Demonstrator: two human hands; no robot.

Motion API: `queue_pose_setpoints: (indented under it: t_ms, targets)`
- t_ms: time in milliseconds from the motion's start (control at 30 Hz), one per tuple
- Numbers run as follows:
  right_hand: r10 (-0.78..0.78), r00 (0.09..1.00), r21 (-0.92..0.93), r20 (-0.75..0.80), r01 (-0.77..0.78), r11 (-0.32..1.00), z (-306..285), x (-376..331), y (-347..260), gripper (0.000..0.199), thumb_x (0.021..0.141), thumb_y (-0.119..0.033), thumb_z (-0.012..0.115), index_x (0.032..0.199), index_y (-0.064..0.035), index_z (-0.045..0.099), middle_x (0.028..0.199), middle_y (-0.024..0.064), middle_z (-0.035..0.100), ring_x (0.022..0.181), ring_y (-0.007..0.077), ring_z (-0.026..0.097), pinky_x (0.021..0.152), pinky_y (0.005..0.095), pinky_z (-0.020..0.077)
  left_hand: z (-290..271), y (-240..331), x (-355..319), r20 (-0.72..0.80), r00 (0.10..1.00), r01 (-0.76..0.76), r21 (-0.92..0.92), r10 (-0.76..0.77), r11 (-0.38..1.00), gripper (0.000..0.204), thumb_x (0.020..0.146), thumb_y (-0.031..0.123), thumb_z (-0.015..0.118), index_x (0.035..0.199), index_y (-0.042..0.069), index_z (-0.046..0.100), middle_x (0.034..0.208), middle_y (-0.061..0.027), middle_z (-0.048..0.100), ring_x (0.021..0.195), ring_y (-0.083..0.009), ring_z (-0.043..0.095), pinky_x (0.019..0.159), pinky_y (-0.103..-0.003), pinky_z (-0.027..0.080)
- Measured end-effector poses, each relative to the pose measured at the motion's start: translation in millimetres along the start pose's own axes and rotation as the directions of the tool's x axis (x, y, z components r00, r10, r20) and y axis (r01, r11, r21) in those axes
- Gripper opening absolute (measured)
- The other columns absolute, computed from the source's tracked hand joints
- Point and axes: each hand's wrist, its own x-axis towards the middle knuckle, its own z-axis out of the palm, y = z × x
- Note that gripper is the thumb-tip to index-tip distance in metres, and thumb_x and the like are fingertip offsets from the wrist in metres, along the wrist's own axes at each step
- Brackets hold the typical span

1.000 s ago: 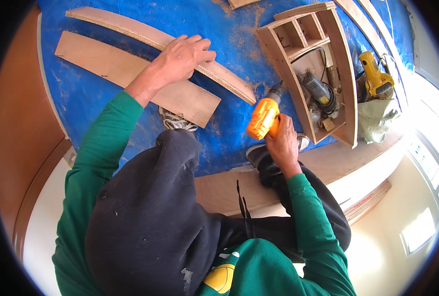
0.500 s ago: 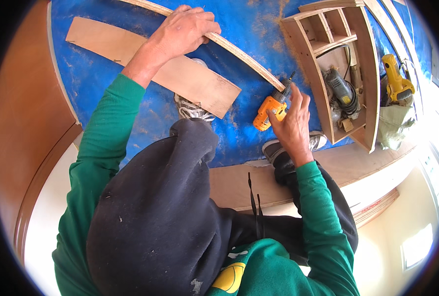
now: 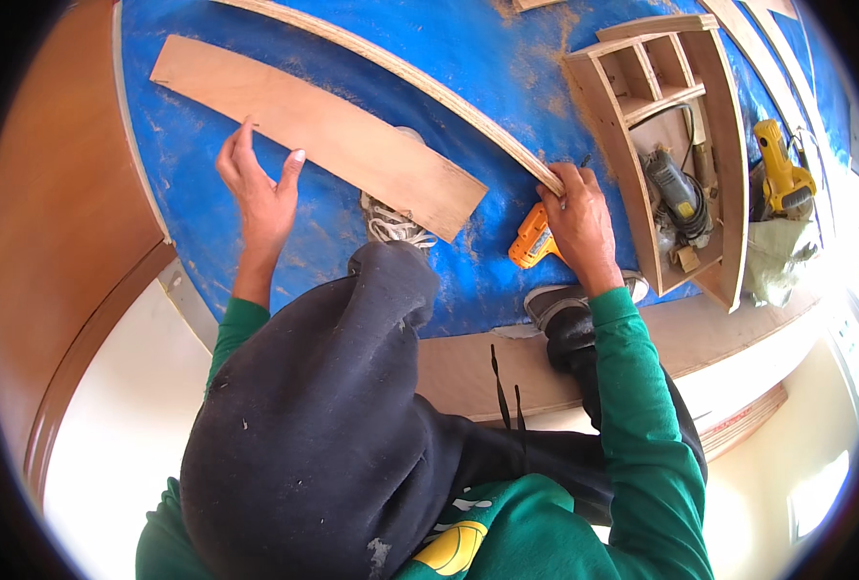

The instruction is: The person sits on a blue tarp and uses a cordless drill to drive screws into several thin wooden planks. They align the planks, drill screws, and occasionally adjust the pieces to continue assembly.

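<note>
Curved plywood strip (image 3: 425, 84), layered edge showing, over blue sheet (image 3: 429, 29); right hand (image 3: 580, 224) curled round near end. Left hand (image 3: 263, 193) loosely spread, empty, beside plywood board (image 3: 318, 126). Strip's far end cut off; orange drill (image 3: 532, 238) part-hidden.

Compartmented wooden box (image 3: 735, 174), grey power tool (image 3: 676, 190) inside, yellow tool (image 3: 783, 172), pale sack (image 3: 780, 259) alongside

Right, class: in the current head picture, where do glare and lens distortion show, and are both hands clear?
Head view: strong light washes out the far right side; a bright patch glares at lower right; fisheye distortion bows the brown trim at left; the left hand and right hand have clear outlines.
</note>
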Motion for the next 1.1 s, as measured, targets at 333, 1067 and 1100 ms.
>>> queue_pose_setpoints:
  t_ms: [333, 1067, 1100]
  targets:
    - [-0.021, 0.999, -0.014, -0.028, 0.021, 1.000, 8, 2, -3, 0.031, 0.106, -0.020, 0.074, 0.134, -0.0069, 0.069, 0.122, 0.0254, 0.068, 0.111, 0.0499, 0.071, 0.096, 0.0565, 0.0589, 59, -17, 33, 0.507, 0.721, 0.625, -0.771, -0.472, 0.127, 0.069, 0.107, 0.023, 0.082, 0.164, 0.006, 0.047, 0.155, -0.0144, 0.064, 0.145, -0.0273, 0.061, 0.124, -0.047, 0.050]
    - [0.062, 0.976, 0.485, 0.210, -0.159, 0.860, -6, -5, 36, 0.045, 0.103, -0.011, 0.066, 0.146, 0.0030, 0.068, 0.131, 0.0223, 0.077, 0.118, 0.0343, 0.076, 0.107, 0.0436, 0.0590, 37, 109, 80, 0.356, 0.930, 0.352, -0.934, -0.090, -0.058, 0.050, 0.113, 0.014, 0.071, 0.160, 0.013, 0.052, 0.157, -0.0053, 0.063, 0.144, -0.0226, 0.062, 0.123, -0.046, 0.055]
    - [0.076, 0.968, 0.555, 0.240, -0.201, 0.807, -4, -4, 38, 0.045, 0.103, -0.010, 0.063, 0.145, 0.0038, 0.068, 0.131, 0.0205, 0.078, 0.118, 0.0332, 0.075, 0.107, 0.0432, 0.0587, 46, 111, 78, 0.375, 0.922, 0.370, -0.927, -0.101, -0.063, 0.050, 0.114, 0.015, 0.070, 0.160, 0.012, 0.052, 0.157, -0.0053, 0.063, 0.146, -0.0227, 0.061, 0.124, -0.046, 0.054]
